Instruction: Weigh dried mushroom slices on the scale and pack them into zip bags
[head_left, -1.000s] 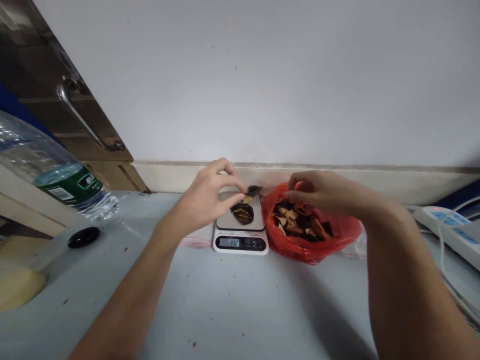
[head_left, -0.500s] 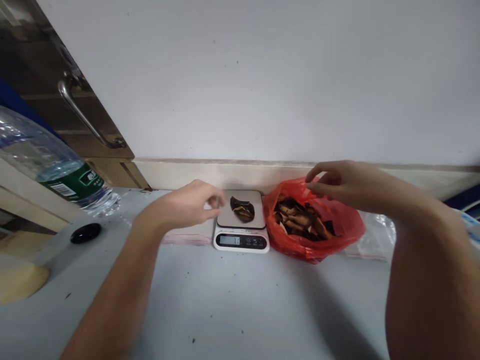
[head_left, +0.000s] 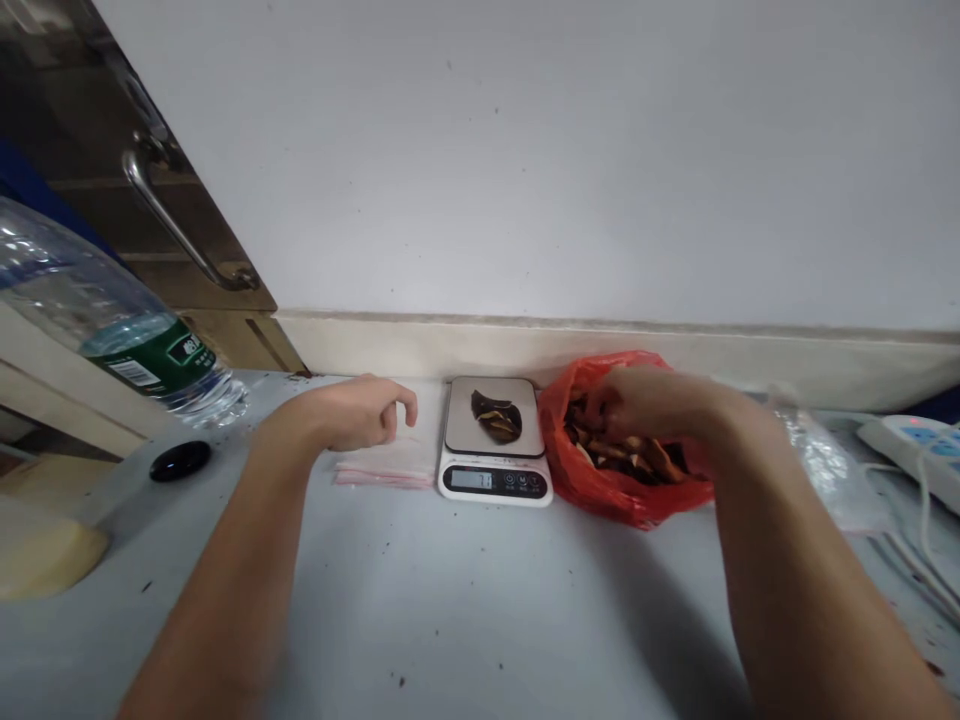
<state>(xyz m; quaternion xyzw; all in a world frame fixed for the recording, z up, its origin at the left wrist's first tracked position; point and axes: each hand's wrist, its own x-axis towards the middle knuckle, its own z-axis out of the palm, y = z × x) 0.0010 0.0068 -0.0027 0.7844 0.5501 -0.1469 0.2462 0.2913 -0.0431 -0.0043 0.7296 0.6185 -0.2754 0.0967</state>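
My right hand (head_left: 637, 400) reaches into a red plastic bag (head_left: 637, 510) that holds many dark brown dried slices (head_left: 630, 455). Its fingers are curled down and closed among the slices, with the tips partly hidden. To the left of the bag is a white digital scale (head_left: 495, 484) with a lit display. A few of the same dried slices lie on its metal plate, as a small dark heap (head_left: 496, 415). My left hand (head_left: 360, 412) hovers left of the scale over flat clear zip bags (head_left: 390, 462). Its index finger is bent and apart, and nothing is in it.
At the left stand a large water bottle (head_left: 150, 350) with a green label and a black oval object (head_left: 180, 461). A pale yellowish item (head_left: 52, 555) sits at the left edge. Right are clear plastic (head_left: 832, 470) and a white power strip (head_left: 915, 445) with cords. A wall (head_left: 525, 180) rises behind.
My right hand has gone from the bag's rim down into the slices. My left hand has drawn back leftward from the scale. The view has shifted slightly to the right.
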